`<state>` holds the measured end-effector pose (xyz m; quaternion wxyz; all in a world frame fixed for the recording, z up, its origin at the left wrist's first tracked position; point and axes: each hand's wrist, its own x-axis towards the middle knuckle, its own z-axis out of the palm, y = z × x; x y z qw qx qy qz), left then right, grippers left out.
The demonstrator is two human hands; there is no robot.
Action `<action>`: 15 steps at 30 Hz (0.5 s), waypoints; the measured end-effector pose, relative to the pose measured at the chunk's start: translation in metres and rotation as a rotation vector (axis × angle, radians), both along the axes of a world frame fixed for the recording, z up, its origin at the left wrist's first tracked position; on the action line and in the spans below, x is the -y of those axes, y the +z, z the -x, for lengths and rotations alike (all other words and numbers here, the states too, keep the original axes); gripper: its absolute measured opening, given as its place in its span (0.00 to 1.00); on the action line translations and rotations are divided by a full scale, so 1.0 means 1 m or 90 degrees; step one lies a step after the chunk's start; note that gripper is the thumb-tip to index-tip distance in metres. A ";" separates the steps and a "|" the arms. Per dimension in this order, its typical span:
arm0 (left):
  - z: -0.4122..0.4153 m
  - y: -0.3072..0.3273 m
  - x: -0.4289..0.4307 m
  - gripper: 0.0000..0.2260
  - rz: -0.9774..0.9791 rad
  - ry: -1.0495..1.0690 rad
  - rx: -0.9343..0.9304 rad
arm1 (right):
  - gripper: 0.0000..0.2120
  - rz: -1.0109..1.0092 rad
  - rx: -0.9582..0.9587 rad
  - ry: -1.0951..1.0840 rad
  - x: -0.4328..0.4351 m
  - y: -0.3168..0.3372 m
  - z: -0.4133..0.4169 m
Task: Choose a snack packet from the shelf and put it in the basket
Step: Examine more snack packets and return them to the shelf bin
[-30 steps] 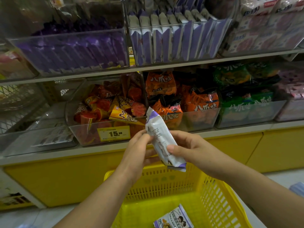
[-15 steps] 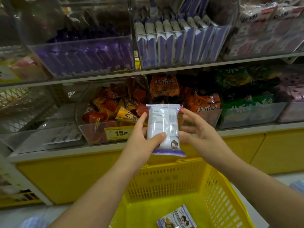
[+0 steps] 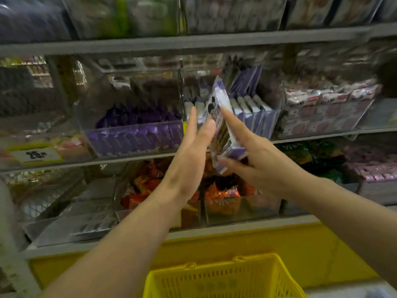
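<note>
Half a second ago the white-and-purple plastic snack packet (image 3: 221,123) sat low, in front of the orange crinkled bags (image 3: 221,198). It is now lifted to the shelf above, against the clear plastic bin of matching purple-edged packets (image 3: 253,117), far from the yellow slotted plastic basket (image 3: 223,278) at the near edge. The packet is flat, oblong and glossy, nearly upright (its print is blurred). The right hand (image 3: 264,164) holds it between thumb and forefinger. The left hand (image 3: 191,155) lies flat, straight-fingered, against its left face.
</note>
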<state>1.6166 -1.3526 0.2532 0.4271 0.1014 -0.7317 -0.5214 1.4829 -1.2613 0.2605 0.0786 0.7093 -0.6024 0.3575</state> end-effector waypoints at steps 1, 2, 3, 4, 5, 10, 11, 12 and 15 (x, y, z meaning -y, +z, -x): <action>0.003 0.012 0.005 0.31 0.044 0.006 0.004 | 0.42 0.010 0.005 0.009 0.004 0.011 0.002; 0.006 0.023 0.011 0.28 0.093 0.021 0.016 | 0.40 0.022 0.008 0.013 0.009 0.021 0.006; 0.009 0.032 0.018 0.26 0.149 0.047 0.037 | 0.38 0.033 0.017 0.015 0.015 0.030 0.010; 0.011 0.040 0.027 0.23 0.206 0.080 0.060 | 0.35 0.040 0.034 0.016 0.022 0.039 0.014; 0.014 0.047 0.037 0.21 0.257 0.110 0.082 | 0.33 0.038 0.058 0.018 0.030 0.047 0.019; 0.022 0.072 0.090 0.19 0.388 0.208 0.181 | 0.27 -0.016 0.143 0.033 0.078 0.077 0.041; 0.022 0.074 0.101 0.18 0.411 0.232 0.188 | 0.27 -0.016 0.143 0.029 0.088 0.081 0.044; 0.023 0.076 0.113 0.18 0.423 0.256 0.189 | 0.27 -0.010 0.139 0.018 0.099 0.085 0.046; 0.028 0.083 0.148 0.17 0.415 0.317 0.181 | 0.28 0.002 0.122 -0.023 0.134 0.100 0.055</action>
